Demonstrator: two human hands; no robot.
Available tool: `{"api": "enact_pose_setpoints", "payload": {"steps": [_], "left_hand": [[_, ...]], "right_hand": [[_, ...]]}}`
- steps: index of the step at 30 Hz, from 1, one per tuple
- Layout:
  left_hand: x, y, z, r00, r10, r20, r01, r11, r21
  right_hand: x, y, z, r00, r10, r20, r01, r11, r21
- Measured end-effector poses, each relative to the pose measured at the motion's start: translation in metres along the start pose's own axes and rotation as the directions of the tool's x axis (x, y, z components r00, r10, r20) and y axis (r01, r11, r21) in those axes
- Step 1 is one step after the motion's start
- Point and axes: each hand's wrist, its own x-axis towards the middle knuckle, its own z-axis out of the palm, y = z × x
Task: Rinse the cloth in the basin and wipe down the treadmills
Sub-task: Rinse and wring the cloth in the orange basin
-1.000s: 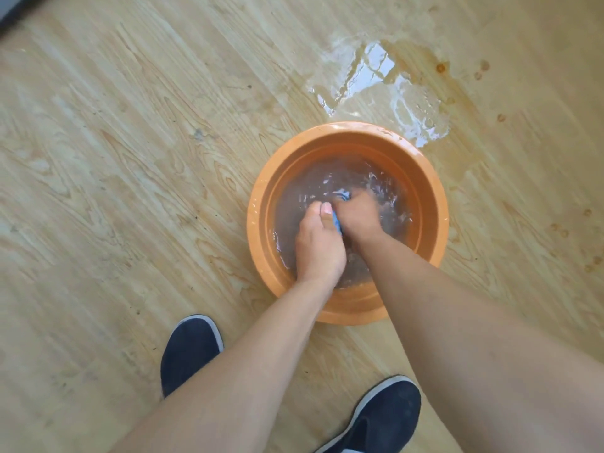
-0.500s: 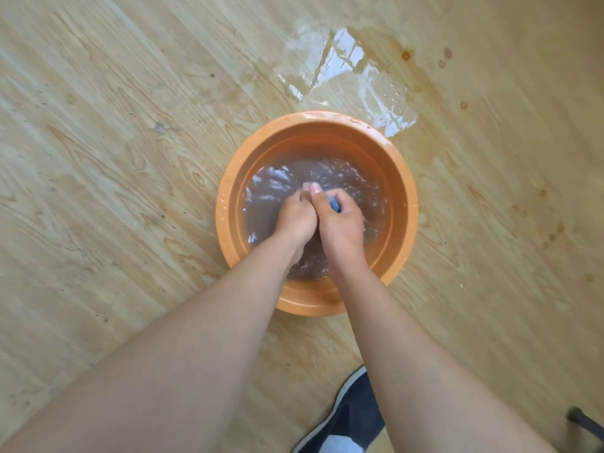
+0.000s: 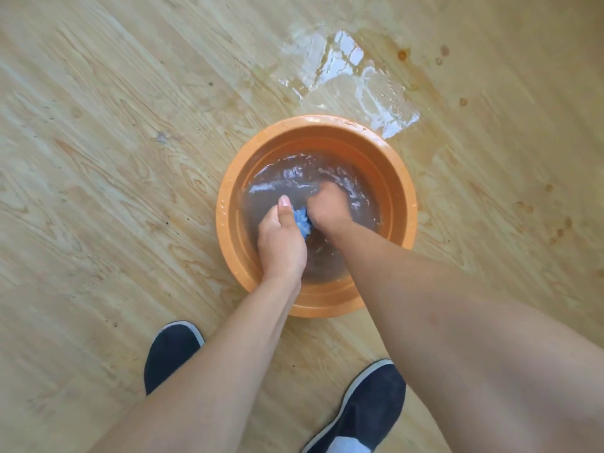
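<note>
Water is filling the orange basin [image 3: 403, 178] to roughly half its depth, and I am looking straight down on it from the head view as it is sitting on the wooden floor [image 3: 98, 158]. Both hands are working inside the basin. The left hand [image 3: 282, 243] is sitting at the near left of the water, its fingers [image 3: 285, 204] curling shut around the blue cloth [image 3: 303, 222], with the thumb pointing toward the far side. The right hand [image 3: 328, 209] is lying just right of it and a little farther, partly under the surface of the water; its fingers are folding in over the other end of the cloth, though the water is blurring them and I cannot tell how tightly they are closing. Only a small crumpled patch of the cloth is showing, between the two hands, at the waterline near the middle of the basin. The water is looking cloudy and is rippling around the right hand. A puddle [image 3: 353, 83] is spreading on the floor just beyond the far rim, touching the basin at its far right. Small brown spots are dotting the floor farther right. Two dark shoes are standing on the near side, the left shoe [image 3: 171, 351] and the right shoe [image 3: 366, 410], well apart from each other and near the basin.
</note>
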Motion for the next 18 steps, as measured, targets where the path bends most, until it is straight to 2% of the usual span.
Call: {"api": "enact_pose_setpoints", "payload": {"steps": [3,5,9,11,14,16,18], "left_hand": [[0.001,0.006,-0.009,0.996,0.061,-0.070,-0.062,0.998,-0.004],[0.003,0.011,-0.012,0.993,0.060,-0.103,-0.058,0.998,0.017],[0.018,0.016,0.000,0.994,-0.059,-0.087,0.074,0.983,0.169],[0.027,0.016,0.007,0.997,-0.079,0.009,0.073,0.959,0.274],[0.028,0.018,0.016,0.976,-0.106,0.188,0.050,0.958,0.283],[0.029,0.016,0.021,0.927,-0.221,0.305,0.156,0.962,0.222],[0.029,0.012,0.020,0.855,-0.371,0.363,0.341,0.929,0.146]], "right_hand": [[0.000,0.004,-0.013,0.991,0.035,-0.127,-0.036,0.999,-0.003],[0.001,0.014,-0.021,0.973,0.087,-0.216,-0.068,0.993,0.093],[-0.015,0.038,-0.023,0.933,0.048,-0.357,0.025,0.980,0.196],[-0.029,0.046,-0.016,0.935,0.007,-0.354,0.103,0.950,0.293],[-0.046,0.048,-0.001,0.945,-0.133,-0.299,0.225,0.928,0.298],[-0.048,0.039,0.009,0.946,-0.190,-0.261,0.260,0.928,0.267],[-0.043,0.028,0.012,0.959,-0.174,-0.224,0.222,0.951,0.214]]}}
